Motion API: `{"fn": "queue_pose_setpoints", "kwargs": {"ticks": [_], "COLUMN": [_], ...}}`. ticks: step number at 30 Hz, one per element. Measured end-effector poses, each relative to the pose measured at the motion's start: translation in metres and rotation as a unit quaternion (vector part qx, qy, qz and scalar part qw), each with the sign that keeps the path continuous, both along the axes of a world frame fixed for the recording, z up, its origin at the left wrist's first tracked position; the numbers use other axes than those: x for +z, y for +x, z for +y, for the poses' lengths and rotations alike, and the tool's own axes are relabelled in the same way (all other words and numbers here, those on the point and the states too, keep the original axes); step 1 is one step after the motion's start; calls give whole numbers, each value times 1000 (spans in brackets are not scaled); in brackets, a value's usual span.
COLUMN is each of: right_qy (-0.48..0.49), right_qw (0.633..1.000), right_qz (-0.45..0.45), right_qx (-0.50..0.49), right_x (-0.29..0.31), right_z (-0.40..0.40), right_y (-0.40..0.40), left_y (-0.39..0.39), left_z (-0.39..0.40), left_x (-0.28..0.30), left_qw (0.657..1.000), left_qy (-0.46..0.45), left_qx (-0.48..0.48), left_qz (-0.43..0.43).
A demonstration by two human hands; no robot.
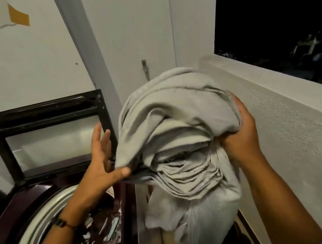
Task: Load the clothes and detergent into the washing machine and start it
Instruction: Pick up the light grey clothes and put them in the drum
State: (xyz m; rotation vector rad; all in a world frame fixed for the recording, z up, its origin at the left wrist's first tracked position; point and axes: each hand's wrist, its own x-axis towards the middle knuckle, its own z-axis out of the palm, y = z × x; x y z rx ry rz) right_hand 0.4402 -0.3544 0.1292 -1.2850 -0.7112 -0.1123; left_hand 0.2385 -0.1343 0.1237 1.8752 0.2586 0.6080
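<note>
right hand [239,136]: grips bundled grey cloth [178,136]
left hand [100,161]: fingers spread, thumb touching cloth
tip: swing bundle left over open drum [54,207], drop centred

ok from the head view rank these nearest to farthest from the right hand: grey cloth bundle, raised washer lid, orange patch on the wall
1. grey cloth bundle: gripped by the right hand, at centre.
2. raised washer lid: left of the bundle, past the left hand.
3. orange patch: high on the wall, top left corner.
</note>
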Motion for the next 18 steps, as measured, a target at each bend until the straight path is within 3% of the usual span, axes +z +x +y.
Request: {"fn": "queue_pose_setpoints", "kwargs": {"ticks": [5,7,12,18], "right_qy": [-143,-179,-205,-258], "right_qw": [967,948,951,941], "right_qz": [-210,-263,-227,-155], "right_qx": [-11,7,42,152], "right_x": [23,26,34,31], "right_z": [7,12,13,-11], "right_y": [-27,-38,-52,-30], "left_y": [2,12,32,44], "left_z": [-14,-23,-43,-49], "left_x": [32,32,17,12], "left_qw": [970,959,985,978], "left_qy": [234,275,161,13], "left_qx": [11,-22,14,89], "left_qz": [67,65,-68,-189]}}
